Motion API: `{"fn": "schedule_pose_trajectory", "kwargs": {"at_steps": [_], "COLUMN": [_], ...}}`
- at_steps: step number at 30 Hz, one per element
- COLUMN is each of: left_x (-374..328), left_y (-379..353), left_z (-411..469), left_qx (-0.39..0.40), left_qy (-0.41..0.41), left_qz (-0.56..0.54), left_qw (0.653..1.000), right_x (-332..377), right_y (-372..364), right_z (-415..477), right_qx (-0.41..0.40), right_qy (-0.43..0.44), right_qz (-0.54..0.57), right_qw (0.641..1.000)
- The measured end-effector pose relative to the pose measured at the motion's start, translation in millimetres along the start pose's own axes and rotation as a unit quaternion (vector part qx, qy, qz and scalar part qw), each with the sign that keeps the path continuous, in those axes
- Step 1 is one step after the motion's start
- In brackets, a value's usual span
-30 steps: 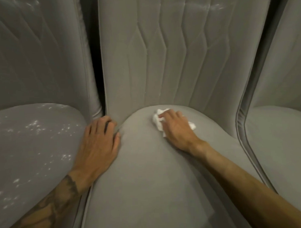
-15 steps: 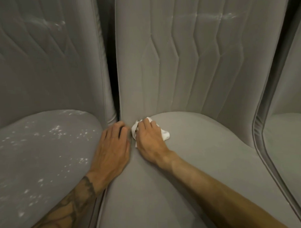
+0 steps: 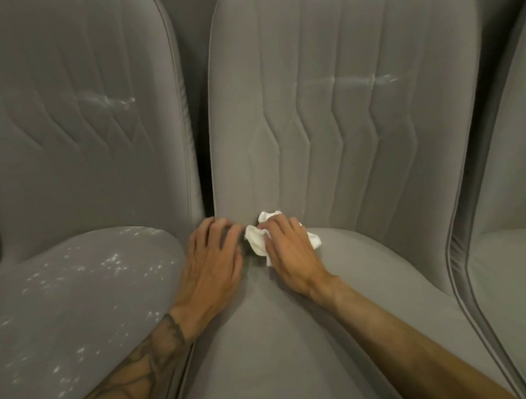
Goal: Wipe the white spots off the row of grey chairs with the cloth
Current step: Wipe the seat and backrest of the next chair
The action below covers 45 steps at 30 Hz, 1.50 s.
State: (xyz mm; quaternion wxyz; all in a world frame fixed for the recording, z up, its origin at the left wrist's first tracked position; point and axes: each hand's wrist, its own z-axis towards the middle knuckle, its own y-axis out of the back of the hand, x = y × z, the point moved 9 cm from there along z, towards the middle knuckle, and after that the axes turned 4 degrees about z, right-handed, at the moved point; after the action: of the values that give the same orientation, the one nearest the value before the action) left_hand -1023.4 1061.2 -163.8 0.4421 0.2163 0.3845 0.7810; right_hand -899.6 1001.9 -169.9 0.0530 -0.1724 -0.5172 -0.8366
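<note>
The right hand is pressing a white crumpled cloth into the back left corner of the middle grey upholstered chair seat, just where the seat is meeting the backrest. Its fingers are curling over the wad and gripping it. The left hand is resting just beside it on the left edge of the same seat. Its fingers are loosely bent and holding nothing, with the fingertips sitting at the crease.

As a judgement, the work is looking partly done. The middle seat is showing no white marks across its visible surface, so the wiping there is probably finishing at this corner. The middle quilted grey backrest is carrying a faint white streak across its upper part, which is waiting for the cloth. The left grey chair seat is lying scattered with white spots, thickest toward its back edge. The left grey backrest is showing a white smear. That whole chair is looking untouched. The right grey chair is only partly in view, and no spots are showing on the part that is visible.
</note>
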Motion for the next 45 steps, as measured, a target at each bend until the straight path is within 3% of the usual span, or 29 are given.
{"fn": "schedule_pose_trajectory", "kwargs": {"at_steps": [4,8,16,20,22,24,26,28,30,34,36,39,41,45], "left_x": [1,1,6,12,15,16,16,17,17,18,18,17,18,16], "left_y": [10,34,75,90,93,93,91,89,88,88,87,86,87,87], "left_z": [44,101,200,235,241,240,239,239,241,239,239,240,240,240], "left_qx": [-0.047,-0.113,-0.214,-0.241,-0.255,-0.266,-0.269,-0.265,-0.26,-0.266,-0.267,-0.265,-0.267,-0.264], "left_qy": [0.021,0.01,-0.027,-0.05,-0.054,-0.059,-0.064,-0.066,-0.07,-0.071,-0.072,-0.073,-0.071,-0.064], "left_qz": [0.014,0.023,0.044,0.045,0.032,0.021,0.012,0.008,0.004,0.002,0.0,-0.002,0.003,0.007], "left_qw": [0.999,0.993,0.975,0.968,0.965,0.962,0.961,0.962,0.963,0.961,0.961,0.961,0.961,0.962], "right_x": [-15,-27,-61,-86,-91,-95,-96,-99,-99,-92,-93,-89,-83,-97], "right_y": [57,112,209,292,296,260,221,222,254,301,278,246,259,309], "right_z": [23,53,102,126,118,103,85,83,103,127,118,105,117,142], "right_qx": [-0.12,-0.212,-0.255,-0.336,-0.38,-0.341,-0.244,-0.194,-0.231,-0.381,-0.383,-0.306,-0.282,-0.403], "right_qy": [0.0,0.042,0.139,0.063,0.026,0.037,0.093,0.132,0.119,0.038,0.022,0.083,0.116,0.008], "right_qz": [-0.023,-0.119,-0.342,-0.312,-0.275,-0.281,-0.317,-0.35,-0.349,-0.286,-0.262,-0.276,-0.309,-0.274], "right_qw": [0.992,0.969,0.894,0.886,0.883,0.896,0.912,0.907,0.901,0.879,0.886,0.907,0.901,0.873]}}
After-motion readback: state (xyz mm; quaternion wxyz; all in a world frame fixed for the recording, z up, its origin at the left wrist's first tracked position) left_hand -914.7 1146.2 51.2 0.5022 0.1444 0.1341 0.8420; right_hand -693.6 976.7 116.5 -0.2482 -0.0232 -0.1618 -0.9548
